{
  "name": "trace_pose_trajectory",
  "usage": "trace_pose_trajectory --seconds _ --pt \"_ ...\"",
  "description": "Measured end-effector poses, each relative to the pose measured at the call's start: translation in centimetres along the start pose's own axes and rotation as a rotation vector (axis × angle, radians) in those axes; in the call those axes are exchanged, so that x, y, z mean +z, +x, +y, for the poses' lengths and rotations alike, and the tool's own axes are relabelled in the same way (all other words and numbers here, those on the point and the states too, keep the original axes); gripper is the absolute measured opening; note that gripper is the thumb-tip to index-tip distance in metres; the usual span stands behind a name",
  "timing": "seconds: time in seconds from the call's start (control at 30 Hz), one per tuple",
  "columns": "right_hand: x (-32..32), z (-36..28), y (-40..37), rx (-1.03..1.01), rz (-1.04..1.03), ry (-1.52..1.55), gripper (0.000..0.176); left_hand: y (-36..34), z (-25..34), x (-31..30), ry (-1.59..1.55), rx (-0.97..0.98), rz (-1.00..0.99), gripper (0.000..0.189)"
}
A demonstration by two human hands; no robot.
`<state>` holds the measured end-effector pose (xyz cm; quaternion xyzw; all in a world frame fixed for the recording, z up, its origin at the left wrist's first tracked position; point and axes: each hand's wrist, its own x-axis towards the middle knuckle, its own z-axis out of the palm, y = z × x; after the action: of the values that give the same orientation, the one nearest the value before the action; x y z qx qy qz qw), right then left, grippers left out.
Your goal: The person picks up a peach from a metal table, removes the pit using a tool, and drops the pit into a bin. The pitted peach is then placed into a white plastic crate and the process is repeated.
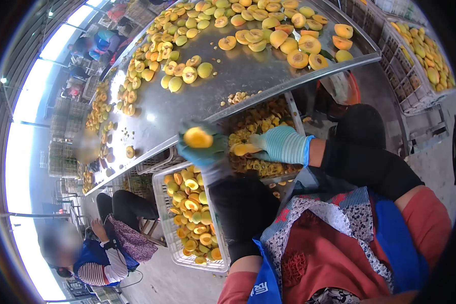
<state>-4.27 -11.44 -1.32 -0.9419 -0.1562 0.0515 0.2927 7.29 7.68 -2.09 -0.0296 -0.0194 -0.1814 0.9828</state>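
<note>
My left hand (203, 148), in a blue-green glove and blurred by motion, holds a yellow peach half (197, 137) at the near edge of the metal table. My right hand (283, 145), in a light teal striped glove, has its fingers closed on a smooth yellow-orange piece (245, 149); I cannot tell its exact kind. Below that hand sits a bin of peach scraps (261, 121), partly under the table edge. A white crate (220, 238) filled with halved peaches stands on the floor below my left hand.
Many peach halves (298, 59) lie on the metal table (213, 96), with a small heap of pits (238, 97) near its edge. A crate of peaches (418, 104) stands at right, near a red-rimmed bucket (353, 86). Another person (104, 253) sits at lower left.
</note>
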Motion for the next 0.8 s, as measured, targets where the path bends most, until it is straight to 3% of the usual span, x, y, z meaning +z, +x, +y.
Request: trace_pose_trajectory --seconds 0.07,0.13,0.2,0.27,0.3,0.37,0.43,0.5,0.53,0.57,0.6,0.67,0.8 --pt "0.9 2.1 0.0 0.045 -0.133 -0.187 0.028 -1.5 2.1 2.9 0.482 0.444 0.128 0.036" --pt "-0.3 0.9 -0.6 0.049 0.010 -0.181 0.028 -4.4 6.6 5.2 0.884 0.446 0.191 0.038" --pt "0.0 1.9 -0.2 0.099 0.102 -0.101 0.028 -8.1 11.8 5.3 2.622 0.982 -0.176 0.043" --pt "0.1 1.9 0.3 0.139 0.086 -0.048 0.028 -9.1 8.6 9.5 2.037 0.836 0.539 0.044" --pt "-0.1 1.6 0.3 0.129 0.077 -0.067 0.028 -9.6 5.8 11.2 2.159 0.870 0.484 0.039" --pt "-0.4 1.5 -0.1 0.119 0.064 -0.093 0.029 -9.9 1.9 13.3 2.201 0.642 0.147 0.037" --pt "-0.2 1.2 -0.4 0.077 0.060 -0.081 0.029 -10.8 -5.0 15.5 2.288 0.503 0.008 0.037" --pt "-2.2 -0.5 -0.2 0.179 -0.082 -0.088 0.032 -10.2 -7.5 16.3 2.742 0.483 -0.542 0.035" --pt "-2.5 -0.6 -0.3 0.210 -0.112 -0.100 0.033 -10.1 -9.0 16.3 2.699 0.506 -0.764 0.035" --pt "-1.7 0.5 0.0 0.119 -0.079 -0.090 0.033 -10.4 -10.4 17.6 2.704 0.376 -0.900 0.037" --pt "0.1 2.4 0.2 0.034 -0.047 -0.079 0.034 -10.9 -11.7 18.5 2.660 0.384 -0.961 0.033" --pt "2.3 5.1 -1.1 -0.285 0.365 0.163 0.035 -12.2 -14.3 19.3 2.553 0.458 -1.143 0.029" --pt "-0.4 1.4 -1.5 0.177 -0.076 -0.224 0.033 -15.2 -17.0 19.4 2.459 0.562 -1.450 0.031"
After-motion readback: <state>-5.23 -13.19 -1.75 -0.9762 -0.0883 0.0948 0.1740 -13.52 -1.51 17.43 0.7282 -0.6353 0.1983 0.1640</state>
